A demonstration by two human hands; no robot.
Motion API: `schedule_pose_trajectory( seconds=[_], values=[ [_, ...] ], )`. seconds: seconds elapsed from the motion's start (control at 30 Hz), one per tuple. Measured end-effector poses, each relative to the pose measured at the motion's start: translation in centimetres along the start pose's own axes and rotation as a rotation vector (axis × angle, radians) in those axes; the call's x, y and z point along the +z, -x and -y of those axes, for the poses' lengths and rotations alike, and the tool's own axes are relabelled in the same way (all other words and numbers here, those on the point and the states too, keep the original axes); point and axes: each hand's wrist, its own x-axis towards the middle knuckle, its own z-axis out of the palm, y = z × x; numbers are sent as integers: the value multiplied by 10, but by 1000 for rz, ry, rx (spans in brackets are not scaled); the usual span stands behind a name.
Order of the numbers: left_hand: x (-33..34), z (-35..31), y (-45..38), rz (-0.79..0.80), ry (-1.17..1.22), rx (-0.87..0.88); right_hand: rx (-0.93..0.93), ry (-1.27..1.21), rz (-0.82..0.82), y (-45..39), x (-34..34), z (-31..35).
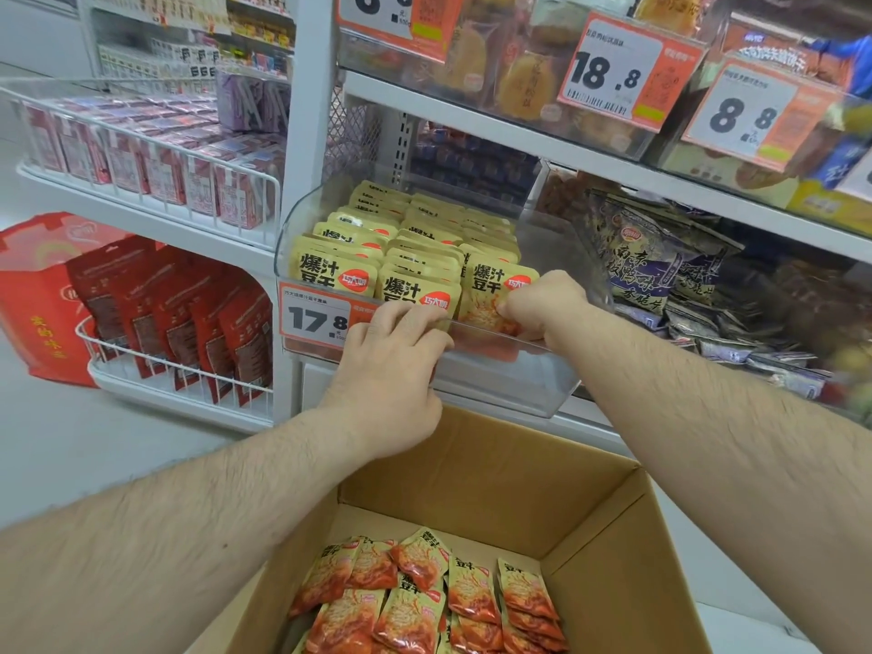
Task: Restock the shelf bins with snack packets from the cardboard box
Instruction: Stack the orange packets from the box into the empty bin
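Note:
A clear plastic shelf bin (500,389) holds three rows of upright yellow snack packets (415,238). My right hand (542,299) reaches into the bin's front right corner and pinches the front packet of the right row (495,285). My left hand (391,365) lies over the bin's front rim, fingers curled against the front packet of the middle row (410,287). Below, an open cardboard box (608,549) contains several loose yellow-and-orange packets (424,601).
An orange price tag reading 17.8 (316,318) hangs on the bin's front left. Dark blue snack bags (660,262) fill the neighbouring bin on the right. Wire baskets of red packets (174,323) stand at the left. Upper shelves (519,120) overhang with more price tags.

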Motion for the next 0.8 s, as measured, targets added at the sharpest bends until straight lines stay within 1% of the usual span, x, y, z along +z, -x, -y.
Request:
schedule_pose_trajectory(
  seconds=[0.4,0.63,0.67,0.73,0.77,0.8],
  values=[
    [1,-2,0,8,-18,-13,-37,-37,85,6,14,15],
    [4,0,0,3,-13,-7,-17,-47,104,1,14,14],
    [4,1,0,-16,-2,-3,-17,-45,106,1,13,14],
    [4,2,-1,-133,19,57,-39,12,80,6,9,13],
    [5,4,-1,-207,27,99,-70,96,33,10,7,12],
    [6,4,0,-263,38,142,-114,209,-47,17,4,11]
  ],
)
